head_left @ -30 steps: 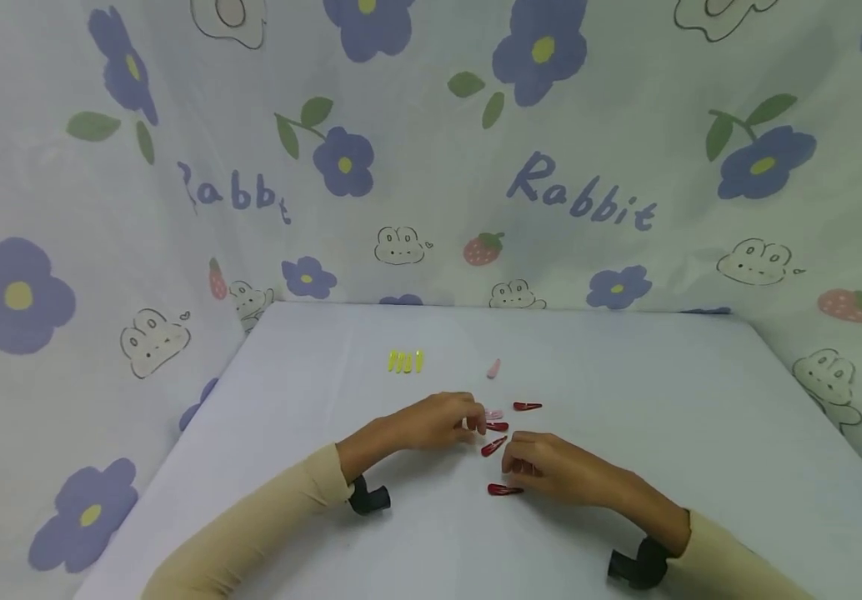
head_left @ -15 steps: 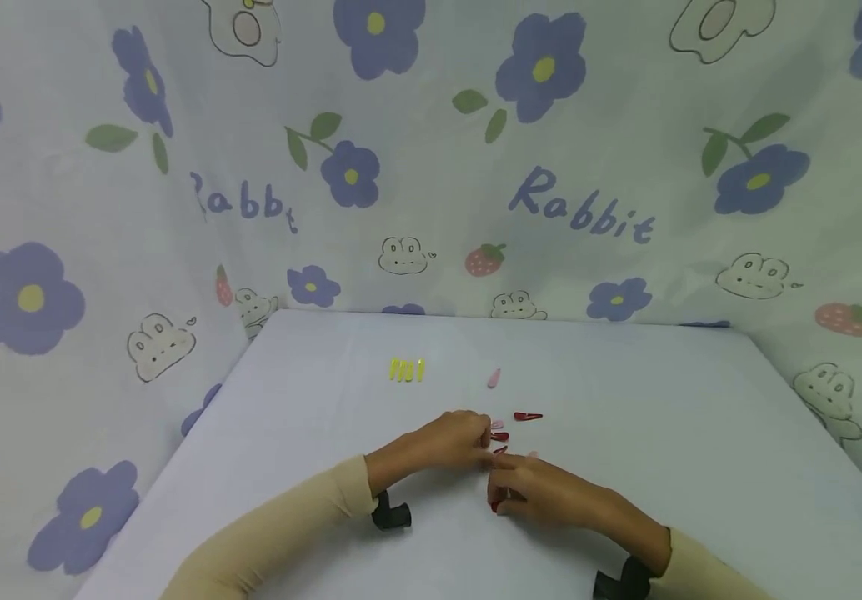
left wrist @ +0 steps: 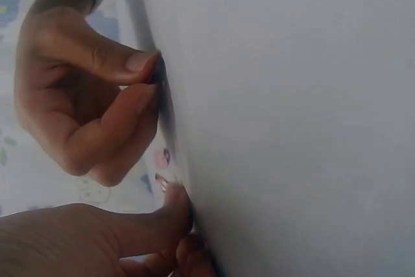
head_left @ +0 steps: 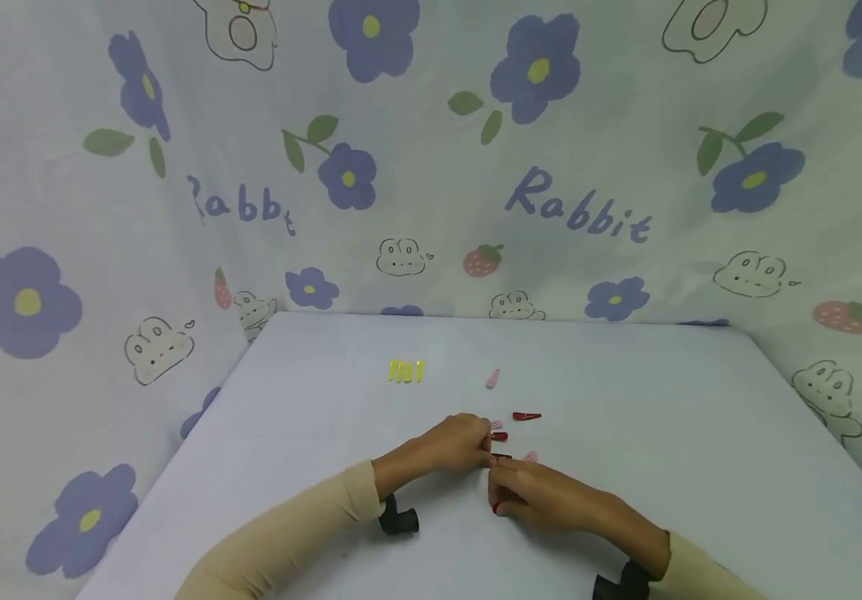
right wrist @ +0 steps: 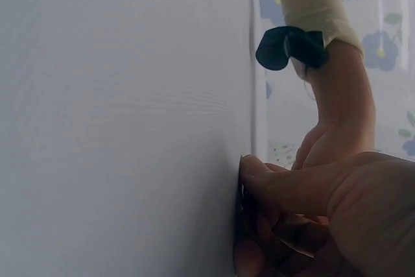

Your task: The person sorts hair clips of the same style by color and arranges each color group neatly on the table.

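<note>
Red and pink hair clips lie scattered over the middle of the white table. My left hand (head_left: 461, 442) is down at the table, its thumb and fingers pinching the end of a red hair clip (head_left: 503, 456). Just beyond lie another red clip (head_left: 500, 436) and a pink clip (head_left: 496, 425), partly covered by that hand. Nearer me, my right hand (head_left: 539, 496) pinches a dark red clip (head_left: 495, 508) between thumb and finger, mostly hidden. The two hands almost touch. A pink clip (head_left: 530, 457) lies just behind the right hand.
Several yellow clips (head_left: 406, 372) stand in a row farther back on the left. A single pink clip (head_left: 493, 379) and a red clip (head_left: 527, 416) lie beyond the hands. Patterned cloth walls (head_left: 431, 183) enclose the table (head_left: 626, 375) at the back and sides.
My right hand has moved slightly left and taken hold of the nearest red clip. My left hand has come closer to it, and the red clip between them has turned nearly level.
</note>
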{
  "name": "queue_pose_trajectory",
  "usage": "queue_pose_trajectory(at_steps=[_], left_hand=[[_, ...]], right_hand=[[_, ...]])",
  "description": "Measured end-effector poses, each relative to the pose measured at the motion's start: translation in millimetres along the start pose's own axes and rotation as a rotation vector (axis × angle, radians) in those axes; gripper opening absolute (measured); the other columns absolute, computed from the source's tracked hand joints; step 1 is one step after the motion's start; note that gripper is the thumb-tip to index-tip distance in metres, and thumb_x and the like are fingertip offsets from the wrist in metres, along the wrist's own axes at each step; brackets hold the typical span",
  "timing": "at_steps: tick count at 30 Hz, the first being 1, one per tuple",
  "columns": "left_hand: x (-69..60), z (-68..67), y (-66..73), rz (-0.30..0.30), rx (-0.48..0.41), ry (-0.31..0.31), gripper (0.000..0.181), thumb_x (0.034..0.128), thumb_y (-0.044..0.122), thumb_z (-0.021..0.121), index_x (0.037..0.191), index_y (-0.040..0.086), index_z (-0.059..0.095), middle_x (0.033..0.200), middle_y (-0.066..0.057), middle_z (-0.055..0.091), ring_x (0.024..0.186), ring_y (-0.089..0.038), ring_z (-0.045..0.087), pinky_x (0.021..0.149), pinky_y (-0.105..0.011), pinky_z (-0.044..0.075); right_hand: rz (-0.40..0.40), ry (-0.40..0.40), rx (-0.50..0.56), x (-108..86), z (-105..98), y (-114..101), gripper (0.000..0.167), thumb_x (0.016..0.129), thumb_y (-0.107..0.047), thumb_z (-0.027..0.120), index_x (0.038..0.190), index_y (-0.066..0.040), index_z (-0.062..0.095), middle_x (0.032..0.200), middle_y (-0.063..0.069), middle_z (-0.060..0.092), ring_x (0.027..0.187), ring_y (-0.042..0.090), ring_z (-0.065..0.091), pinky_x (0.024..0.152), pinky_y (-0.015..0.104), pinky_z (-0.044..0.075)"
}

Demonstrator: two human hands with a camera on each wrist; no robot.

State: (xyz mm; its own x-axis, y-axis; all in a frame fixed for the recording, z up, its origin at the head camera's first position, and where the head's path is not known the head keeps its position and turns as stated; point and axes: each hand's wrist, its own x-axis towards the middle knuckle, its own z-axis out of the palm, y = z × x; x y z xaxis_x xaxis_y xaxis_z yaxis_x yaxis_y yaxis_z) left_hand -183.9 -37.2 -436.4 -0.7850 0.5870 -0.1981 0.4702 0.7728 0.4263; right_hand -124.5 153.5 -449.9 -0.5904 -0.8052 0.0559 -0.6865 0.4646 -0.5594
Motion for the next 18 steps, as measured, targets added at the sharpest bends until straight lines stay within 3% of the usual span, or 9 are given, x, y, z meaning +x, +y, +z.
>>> queue_pose_trajectory(at_steps=[7,14,18], left_hand=[[-7.0,-1.5,-1.5,-0.02,-0.102,0.049,0.012,0.0962,0.018,0.067,0.089,0.012,0.061,0.075,0.008,0.056,0.065,-0.005,0.046,0.057,-0.019,0.039],[-14.7,-14.4,-15.9,0.071,-0.167,0.131,0.005,0.0949,0.014,0.068,0.091,0.011,0.068,0.069,0.009,0.059,0.059,-0.002,0.046,0.054,-0.017,0.038],[-23.9,-22.9,-31.2,0.092,-0.263,0.16,0.009,0.0954,0.012,0.067,0.089,0.01,0.073,0.07,0.005,0.063,0.06,-0.001,0.053,0.056,-0.017,0.045]], right_hand=[[0.024,-0.009,0.024,0.8,-0.7,-0.4,0.014,0.094,-0.011,0.068,0.091,-0.022,0.059,0.086,-0.017,0.054,0.08,-0.007,0.048,0.072,0.015,0.046],[0.057,-0.006,0.105,0.2,-9.2,2.1,0.012,0.093,-0.013,0.071,0.094,-0.023,0.062,0.083,-0.018,0.059,0.075,-0.007,0.052,0.07,0.016,0.048],[0.043,0.029,0.142,-0.1,-17.3,2.9,0.009,0.094,-0.014,0.07,0.101,-0.02,0.067,0.087,-0.015,0.063,0.075,-0.006,0.054,0.069,0.017,0.05]])
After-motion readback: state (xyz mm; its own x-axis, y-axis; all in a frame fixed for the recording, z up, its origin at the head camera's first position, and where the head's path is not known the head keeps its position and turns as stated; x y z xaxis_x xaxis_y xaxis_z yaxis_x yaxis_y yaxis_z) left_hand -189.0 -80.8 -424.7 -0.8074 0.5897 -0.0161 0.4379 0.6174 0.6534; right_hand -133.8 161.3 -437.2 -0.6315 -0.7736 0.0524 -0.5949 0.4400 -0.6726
